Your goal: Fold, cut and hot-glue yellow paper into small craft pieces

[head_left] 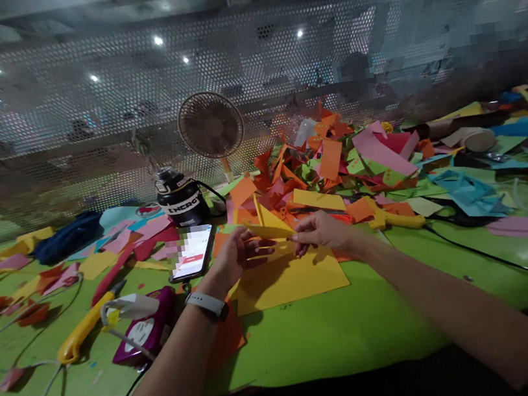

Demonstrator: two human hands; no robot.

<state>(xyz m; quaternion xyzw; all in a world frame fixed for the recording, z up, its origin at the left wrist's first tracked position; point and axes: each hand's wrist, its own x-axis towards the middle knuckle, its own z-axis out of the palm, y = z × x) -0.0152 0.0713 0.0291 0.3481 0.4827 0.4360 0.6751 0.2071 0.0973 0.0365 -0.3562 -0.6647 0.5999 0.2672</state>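
Note:
Both my hands pinch a folded piece of yellow paper [271, 230] just above the table. My left hand [238, 254], with a watch on its wrist, is closed on the paper's left side. The fingertips of my right hand [322, 232] are closed on its right corner. Beneath them a larger yellow sheet [296, 285] lies flat, partly shaded by my hands. Under that sheet's left edge an orange paper [228, 341] sticks out.
A phone [196, 253], a purple power adapter [147, 326] and a yellow-handled tool [86, 328] lie left. Behind stand a black bottle [183, 199] and a fan [211, 125]. Heaped paper scraps [332, 159] sit ahead; a yellow glue gun [397, 217] with a cord lies right.

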